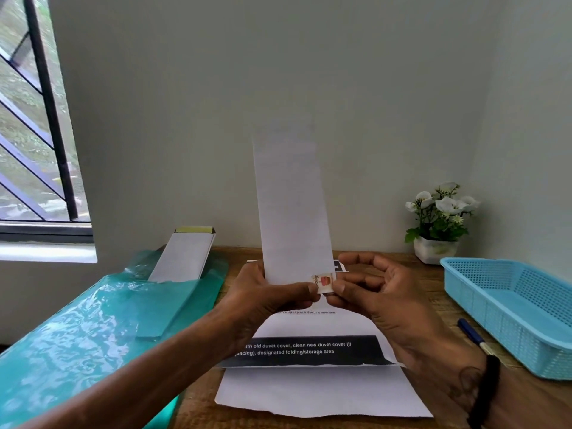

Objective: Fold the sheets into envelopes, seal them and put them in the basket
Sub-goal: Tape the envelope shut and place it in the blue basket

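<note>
I hold a folded white paper envelope (292,209) upright above the table. My left hand (266,292) grips its lower end with thumb and fingers. My right hand (371,289) pinches a small sticker (323,282) with a red picture at the envelope's bottom right corner. Under my hands lie printed sheets (312,388), one with a black band of white text. The light blue plastic basket (507,308) stands at the right, with nothing visible inside.
A green plastic bag (77,329) with a stack of white envelopes (185,258) sticking out lies at the left. A blue pen (472,334) rests beside the basket. A small pot of white flowers (439,218) stands at the back right by the wall.
</note>
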